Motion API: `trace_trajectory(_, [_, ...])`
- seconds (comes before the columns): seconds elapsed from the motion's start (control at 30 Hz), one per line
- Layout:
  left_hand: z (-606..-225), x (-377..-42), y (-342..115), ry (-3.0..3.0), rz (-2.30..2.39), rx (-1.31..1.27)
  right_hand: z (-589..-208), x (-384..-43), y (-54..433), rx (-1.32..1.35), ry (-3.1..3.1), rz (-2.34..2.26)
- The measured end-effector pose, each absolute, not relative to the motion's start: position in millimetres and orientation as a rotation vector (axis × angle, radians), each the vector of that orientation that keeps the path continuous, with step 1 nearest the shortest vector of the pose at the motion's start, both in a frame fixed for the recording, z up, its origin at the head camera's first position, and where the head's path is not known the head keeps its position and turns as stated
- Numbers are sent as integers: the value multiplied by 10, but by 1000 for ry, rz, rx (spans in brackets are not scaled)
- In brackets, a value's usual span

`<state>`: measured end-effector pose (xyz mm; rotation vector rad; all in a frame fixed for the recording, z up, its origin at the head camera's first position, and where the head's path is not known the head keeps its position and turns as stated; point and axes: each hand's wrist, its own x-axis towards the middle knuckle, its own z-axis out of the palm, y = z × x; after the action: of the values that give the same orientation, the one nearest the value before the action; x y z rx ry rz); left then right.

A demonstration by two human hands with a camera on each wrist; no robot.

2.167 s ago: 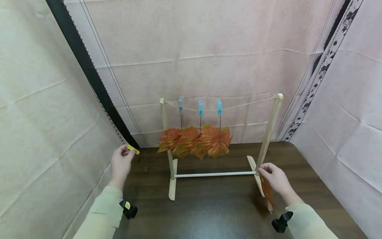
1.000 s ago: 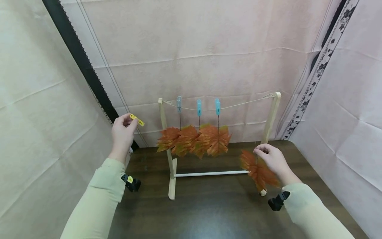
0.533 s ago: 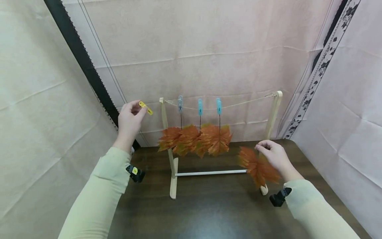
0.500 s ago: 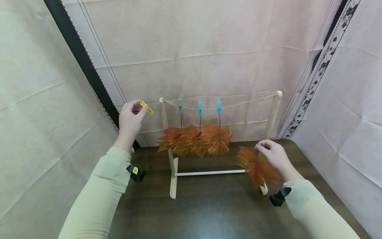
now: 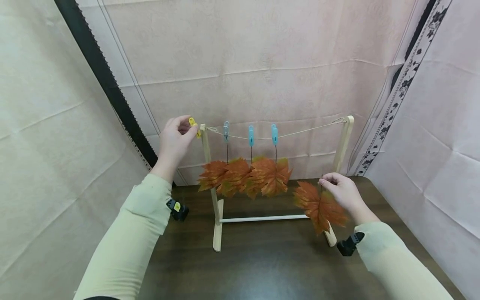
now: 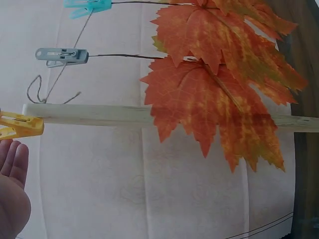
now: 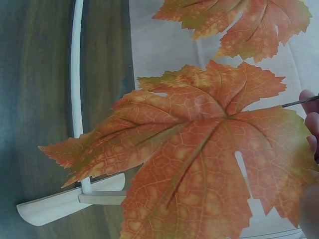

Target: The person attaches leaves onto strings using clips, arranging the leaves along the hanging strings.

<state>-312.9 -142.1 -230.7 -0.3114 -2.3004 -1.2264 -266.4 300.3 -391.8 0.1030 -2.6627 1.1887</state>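
My left hand (image 5: 176,139) pinches a yellow clothespin (image 5: 194,127) beside the top of the rack's left post; the same clothespin (image 6: 20,125) shows at the left edge of the left wrist view. By its thin dark stem, an orange maple leaf (image 5: 318,206) hangs from my right hand (image 5: 343,191), in front of the right post. The leaf (image 7: 199,134) fills much of the right wrist view. Three blue clothespins (image 5: 251,135) on the string (image 5: 311,130) hold up orange leaves (image 5: 271,177) by their stems, overlapping one another toward the left post.
The wooden rack has a left post (image 5: 206,146), a right post (image 5: 344,143) and a white crossbar (image 5: 262,218) low between them. It stands on a dark wooden table (image 5: 243,266). Pale cloth (image 5: 262,50) hangs behind and at both sides.
My left hand has risen and moved right with the yellow clothespin, up to the left post's top. My right hand has lifted the leaf from low beside the right post and shifted it slightly left.
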Motion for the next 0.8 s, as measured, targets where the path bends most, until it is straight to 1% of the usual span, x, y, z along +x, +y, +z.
trace_trajectory(0.57, [-2103, -3152, -1349, -2267, -1198, -359, -3866, -2690, 2984, 100, -2661, 1200])
trace_trajectory(0.8, [-2025, -3142, -1246, -2272, -1206, -387, -3830, -2704, 2952, 124, -2645, 1184])
